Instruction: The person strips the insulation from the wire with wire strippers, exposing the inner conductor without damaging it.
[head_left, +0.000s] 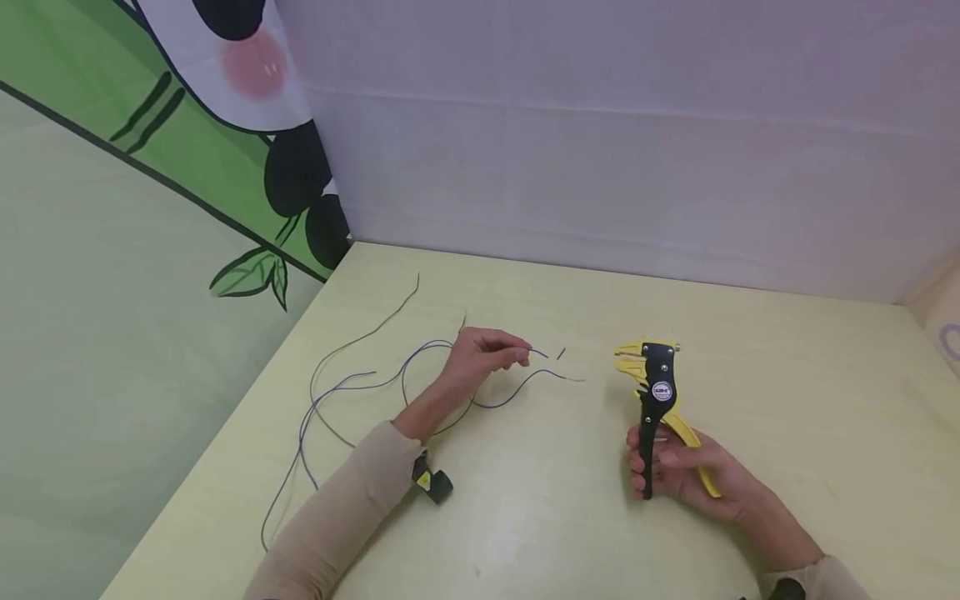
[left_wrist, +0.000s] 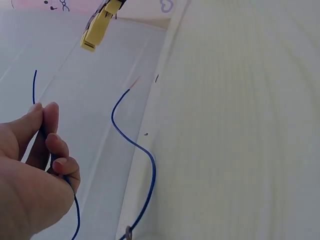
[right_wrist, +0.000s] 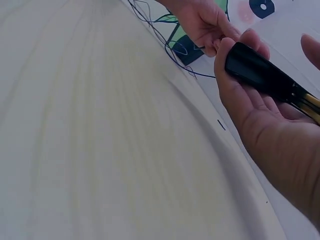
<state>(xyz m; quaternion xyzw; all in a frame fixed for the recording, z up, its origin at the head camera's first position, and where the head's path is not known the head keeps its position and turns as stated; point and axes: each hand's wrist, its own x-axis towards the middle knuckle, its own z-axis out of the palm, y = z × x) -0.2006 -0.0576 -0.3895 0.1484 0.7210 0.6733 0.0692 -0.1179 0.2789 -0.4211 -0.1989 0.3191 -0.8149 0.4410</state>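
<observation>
Between thumb and fingertips, my left hand (head_left: 478, 360) pinches a blue wire (left_wrist: 34, 87) close to its end, and a short length pokes out past the fingers. My right hand (head_left: 705, 477) grips a wire stripper (head_left: 660, 379) by its black and yellow handles, its yellow jaws turned toward the left hand and apart, with nothing between them. On the table below the left hand, another blue wire end (left_wrist: 151, 167) curves out, its tip bare of insulation. A tiny dark piece (head_left: 561, 354) lies between the left hand and the stripper.
Loops of blue and dark wire (head_left: 303, 433) spread over the left side of the pale wooden table (head_left: 540, 517). A light cloth (head_left: 600, 167) hangs along the back edge, with a green printed panel (head_left: 187, 167) at the left.
</observation>
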